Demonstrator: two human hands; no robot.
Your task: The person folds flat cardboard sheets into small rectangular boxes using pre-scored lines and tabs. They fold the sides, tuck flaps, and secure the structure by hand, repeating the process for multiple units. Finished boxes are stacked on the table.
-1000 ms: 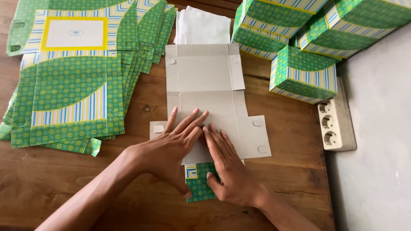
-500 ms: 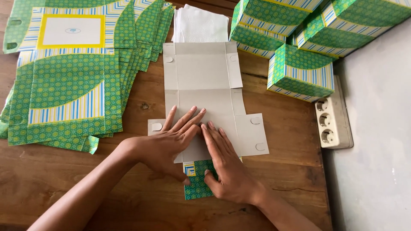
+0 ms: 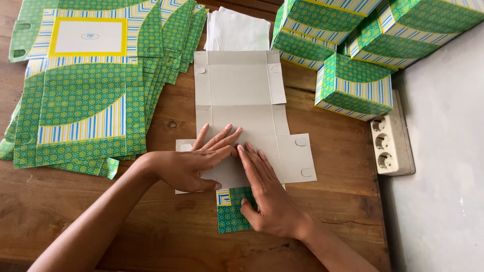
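Observation:
A flat cardboard box blank (image 3: 241,95) lies plain grey side up on the wooden table (image 3: 166,236). Its near end is folded over, showing a green patterned flap (image 3: 231,211). My left hand (image 3: 194,163) lies flat on the blank's near panel, fingers spread and pointing right and away. My right hand (image 3: 267,194) presses flat beside it, fingertips touching the left hand's, thumb on the green flap. Neither hand grips anything.
A fanned stack of flat green, striped box blanks (image 3: 85,90) covers the left of the table. Several assembled green boxes (image 3: 353,85) sit at the back right. White paper sheets (image 3: 237,32) lie behind the blank. A white power strip (image 3: 390,138) rests against the grey wall.
Both hands stay pressed on the near panel almost unchanged; the fingers have slid slightly along the fold.

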